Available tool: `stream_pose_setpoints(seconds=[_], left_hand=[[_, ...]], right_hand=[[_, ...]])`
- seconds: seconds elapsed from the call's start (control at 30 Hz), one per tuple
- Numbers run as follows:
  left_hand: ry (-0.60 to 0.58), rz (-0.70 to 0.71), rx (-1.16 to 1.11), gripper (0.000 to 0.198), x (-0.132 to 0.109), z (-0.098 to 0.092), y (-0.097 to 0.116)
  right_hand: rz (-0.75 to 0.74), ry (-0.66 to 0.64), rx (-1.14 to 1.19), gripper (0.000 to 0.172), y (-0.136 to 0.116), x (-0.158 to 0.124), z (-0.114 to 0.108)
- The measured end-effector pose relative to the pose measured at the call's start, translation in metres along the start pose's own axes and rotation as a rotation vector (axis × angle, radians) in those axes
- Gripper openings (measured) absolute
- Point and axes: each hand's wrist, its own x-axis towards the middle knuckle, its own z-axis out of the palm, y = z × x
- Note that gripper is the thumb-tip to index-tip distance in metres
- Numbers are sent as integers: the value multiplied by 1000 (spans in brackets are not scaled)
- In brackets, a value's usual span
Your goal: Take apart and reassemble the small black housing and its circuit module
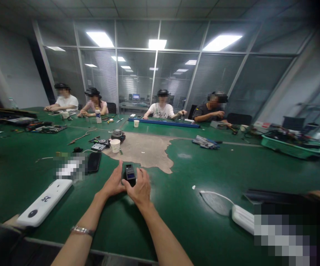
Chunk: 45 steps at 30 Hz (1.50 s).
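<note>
A small black box-shaped device (130, 173) with a little dark display stands on the green table between my hands. My right hand (140, 187) curves around it, thumb at its near left and fingers along its right side. My left hand (114, 182) is open at the device's left, fingers stretched forward and thumb pointing toward it; whether it touches the device I cannot tell. To the left of my hands lies a black phone (94, 162). A white paper cup (115, 145) stands beyond them.
A bare brown patch (149, 147) marks the green tabletop (182, 214). A long white device (46, 203) lies at left, a white power bank-like block (243, 218) with cable at right. Grey-blue gloves (206, 142) and a green basket (293, 146) lie farther off. Several people sit opposite.
</note>
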Motion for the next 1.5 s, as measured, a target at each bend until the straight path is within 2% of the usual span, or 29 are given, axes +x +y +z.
stream_pose_setpoints(seconds=[0.13, 0.3, 0.47, 0.67, 0.8, 0.93, 1.07, 1.17, 1.43, 1.5], left_hand=[[-13, -16, 9, 141, 0, -2, 4], [-12, -9, 6, 138, 1, -3, 5], [16, -10, -11, 135, 1, -1, 4], [-10, -44, -29, 143, 2, -5, 9], [-28, -48, -31, 154, 2, -8, 14], [-30, -53, -33, 157, 2, -9, 14], [-52, -54, -20, 154, 2, -7, 9], [-71, -50, -3, 155, 3, -6, 5], [-36, -49, -26, 152, 2, -4, 2], [-25, -49, -34, 152, 1, -4, 2]], right_hand=[[72, -37, -62, 76, 0, 2, 0], [79, -90, -64, 55, -2, 2, 1], [55, -84, -44, 38, -1, 0, 5], [51, -45, 21, 36, -4, 3, 3], [34, 61, 85, 41, -2, 13, -8], [45, 139, 75, 45, 20, 27, -29], [90, 94, -46, 44, 56, 30, -47], [122, 80, -122, 42, 75, 22, -51], [122, 26, -271, 39, 83, 4, -46], [116, 9, -307, 43, 84, 3, -47]])
